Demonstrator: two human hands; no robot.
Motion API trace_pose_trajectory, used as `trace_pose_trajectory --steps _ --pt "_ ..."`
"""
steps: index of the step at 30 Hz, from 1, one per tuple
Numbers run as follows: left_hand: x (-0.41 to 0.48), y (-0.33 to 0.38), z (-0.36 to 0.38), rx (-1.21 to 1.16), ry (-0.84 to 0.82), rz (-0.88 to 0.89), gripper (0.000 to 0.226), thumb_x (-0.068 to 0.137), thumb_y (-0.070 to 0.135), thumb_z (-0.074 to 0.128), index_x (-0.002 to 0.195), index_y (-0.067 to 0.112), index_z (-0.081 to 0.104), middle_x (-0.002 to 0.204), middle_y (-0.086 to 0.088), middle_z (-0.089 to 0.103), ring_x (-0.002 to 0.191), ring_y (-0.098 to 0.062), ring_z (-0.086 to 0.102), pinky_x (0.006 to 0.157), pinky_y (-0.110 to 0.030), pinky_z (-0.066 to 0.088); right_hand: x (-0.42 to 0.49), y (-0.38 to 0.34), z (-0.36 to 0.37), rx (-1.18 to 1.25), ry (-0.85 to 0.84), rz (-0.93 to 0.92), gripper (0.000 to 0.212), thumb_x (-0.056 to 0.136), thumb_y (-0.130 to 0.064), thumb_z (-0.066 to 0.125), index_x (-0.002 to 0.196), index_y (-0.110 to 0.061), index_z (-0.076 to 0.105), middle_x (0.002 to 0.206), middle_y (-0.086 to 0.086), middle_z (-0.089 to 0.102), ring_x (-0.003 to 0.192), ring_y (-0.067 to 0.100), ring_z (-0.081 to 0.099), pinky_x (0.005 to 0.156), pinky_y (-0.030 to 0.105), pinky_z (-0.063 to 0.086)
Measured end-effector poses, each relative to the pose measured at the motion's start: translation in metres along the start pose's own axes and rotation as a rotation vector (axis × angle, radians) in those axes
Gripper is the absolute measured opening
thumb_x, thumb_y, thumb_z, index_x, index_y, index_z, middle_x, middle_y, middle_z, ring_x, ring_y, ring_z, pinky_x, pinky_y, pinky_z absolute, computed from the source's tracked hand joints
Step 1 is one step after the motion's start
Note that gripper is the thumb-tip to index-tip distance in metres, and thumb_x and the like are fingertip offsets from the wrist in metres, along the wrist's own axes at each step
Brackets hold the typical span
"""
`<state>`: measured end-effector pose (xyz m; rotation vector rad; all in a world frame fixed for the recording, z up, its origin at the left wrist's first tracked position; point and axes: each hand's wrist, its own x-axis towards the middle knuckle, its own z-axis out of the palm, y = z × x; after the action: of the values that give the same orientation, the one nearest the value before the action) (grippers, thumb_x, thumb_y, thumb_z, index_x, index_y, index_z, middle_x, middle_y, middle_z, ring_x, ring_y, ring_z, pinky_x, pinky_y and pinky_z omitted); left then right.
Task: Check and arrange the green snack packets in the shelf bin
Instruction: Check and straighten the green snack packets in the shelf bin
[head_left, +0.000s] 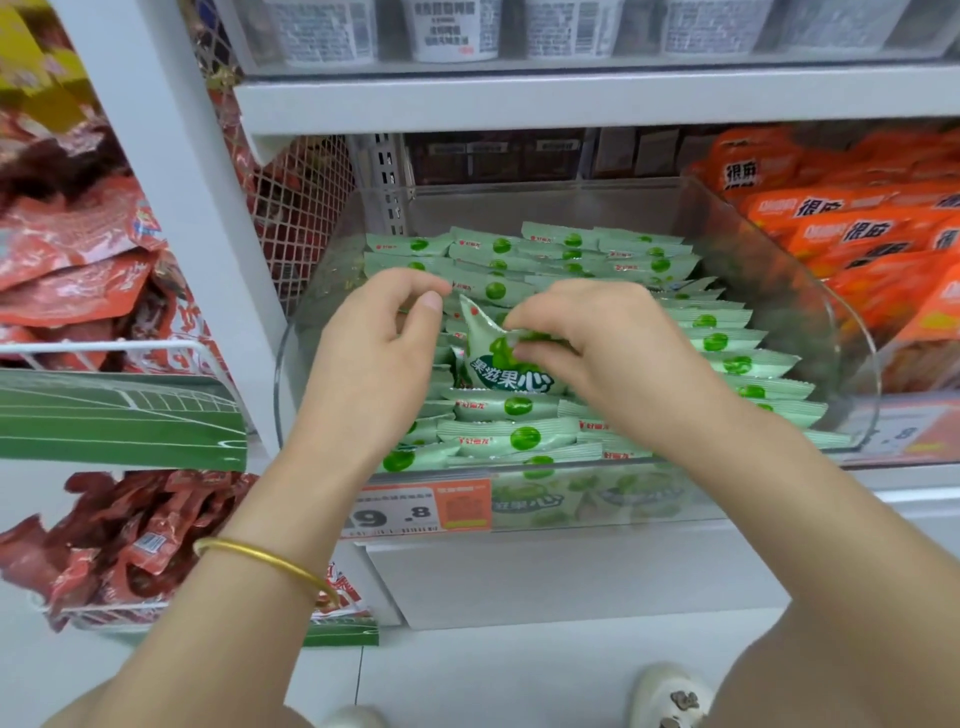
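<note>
Forearms reach over the front lip of the clear bin, just above the orange price tag, and we work inward from there. Our right hand pinches one lifted packet at its right side, holding it upright with its face toward us, above the flat rows of green snack packets. Our left hand sits just beside the packet's upper corner with its fingers curled; we cannot tell whether it pinches that corner or grips nothing.

To check well, we judge it best to keep the pinch on the sealed edge rather than the puffed middle and to look over the face and seams. Then we lay the packet flat in the row beneath our hands, logo matching its neighbours. The left hand could press the near rows so they do not slide. The back rows lie neat and overlapped, so we would leave them alone. The orange packets in the next bin are no concern.
</note>
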<state>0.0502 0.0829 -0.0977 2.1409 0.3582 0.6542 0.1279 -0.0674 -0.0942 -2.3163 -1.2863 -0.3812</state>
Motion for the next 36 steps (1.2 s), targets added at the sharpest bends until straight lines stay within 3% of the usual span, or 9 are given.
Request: trace_pose_trajectory --steps 3,6,8,12,16,21,26,30,36 --pt "-0.001 0.003 0.0 -0.007 -0.012 0.024 0.018 0.097 0.024 0.045 0.099 0.027 0.063 0.09 0.017 0.061 0.091 -0.004 0.059 0.081 -0.018 0.042 0.002 -0.004 0.005 -0.067 -0.068 -0.019 0.02 0.087 -0.029 0.063 0.103 -0.016 0.067 0.089 0.003 0.066 0.093 0.029 0.058 0.079 0.038 0.047" --pt "-0.001 0.001 0.0 0.084 -0.022 0.086 0.025 0.097 0.028 0.046 0.09 0.019 0.068 0.085 0.012 0.061 0.082 -0.004 0.053 0.073 -0.007 0.035 0.0 -0.007 -0.002 -0.091 -0.059 0.042 0.036 0.083 -0.043 0.064 0.114 -0.023 0.064 0.072 -0.012 0.045 0.095 0.018 0.045 0.079 0.028 0.031" --pt "-0.001 -0.001 0.001 0.182 -0.029 0.159 0.033 0.097 0.03 0.047 0.085 0.009 0.069 0.083 0.006 0.061 0.082 -0.005 0.048 0.073 -0.014 0.034 -0.003 -0.003 -0.009 -0.107 -0.054 0.089 0.04 0.081 -0.048 0.064 0.115 -0.027 0.064 0.073 -0.014 0.039 0.097 0.015 0.04 0.079 0.027 0.026" --pt "0.005 -0.015 0.003 0.336 -0.04 0.201 0.045 0.088 0.043 0.039 0.079 0.01 0.068 0.1 0.0 0.066 0.105 -0.019 0.052 0.092 -0.031 0.032 0.001 -0.002 -0.005 -0.16 -0.093 0.075 0.025 0.083 -0.047 0.062 0.08 -0.022 0.061 0.071 -0.005 0.044 0.101 0.019 0.04 0.076 0.029 0.023" --pt "0.004 -0.016 0.006 0.432 -0.079 0.11 0.038 0.094 0.044 0.045 0.087 0.018 0.073 0.125 0.002 0.057 0.125 -0.027 0.038 0.1 -0.03 0.021 0.004 -0.003 0.001 -0.21 -0.187 0.091 0.029 0.085 -0.047 0.061 0.082 -0.018 0.06 0.068 -0.008 0.036 0.084 0.015 0.029 0.069 0.03 0.016" --pt "0.002 -0.015 0.008 0.473 -0.071 0.155 0.045 0.089 0.049 0.04 0.09 0.019 0.074 0.132 0.001 0.053 0.127 -0.025 0.031 0.104 -0.037 0.023 -0.003 -0.002 -0.004 -0.191 -0.127 0.088 0.031 0.081 -0.053 0.061 0.097 -0.027 0.066 0.081 -0.009 0.054 0.092 0.011 0.029 0.079 0.03 0.022" --pt "0.001 -0.018 0.013 0.589 -0.172 0.107 0.034 0.094 0.041 0.047 0.095 0.02 0.073 0.141 0.0 0.044 0.133 -0.025 0.023 0.107 -0.041 0.023 0.0 -0.004 0.007 -0.245 -0.203 0.088 0.02 0.086 -0.046 0.059 0.084 -0.027 0.064 0.079 -0.006 0.055 0.105 0.018 0.04 0.081 0.032 0.025" --pt "0.004 -0.013 0.006 0.45 -0.015 0.196 0.019 0.088 0.036 0.058 0.092 0.022 0.071 0.129 0.0 0.053 0.127 -0.024 0.033 0.101 -0.031 0.02 -0.002 -0.004 0.002 -0.265 -0.163 0.082 0.024 0.085 -0.047 0.06 0.097 -0.028 0.069 0.085 -0.009 0.057 0.102 0.015 0.04 0.082 0.032 0.026" --pt "0.011 -0.02 0.01 0.548 -0.146 0.113 0.036 0.087 0.041 0.056 0.12 0.027 0.058 0.13 0.001 0.051 0.128 -0.025 0.033 0.105 -0.04 0.027 0.002 0.0 0.013 -0.254 -0.174 0.058 0.015 0.086 -0.039 0.061 0.091 -0.028 0.071 0.092 -0.012 0.061 0.098 0.015 0.037 0.079 0.032 0.025"
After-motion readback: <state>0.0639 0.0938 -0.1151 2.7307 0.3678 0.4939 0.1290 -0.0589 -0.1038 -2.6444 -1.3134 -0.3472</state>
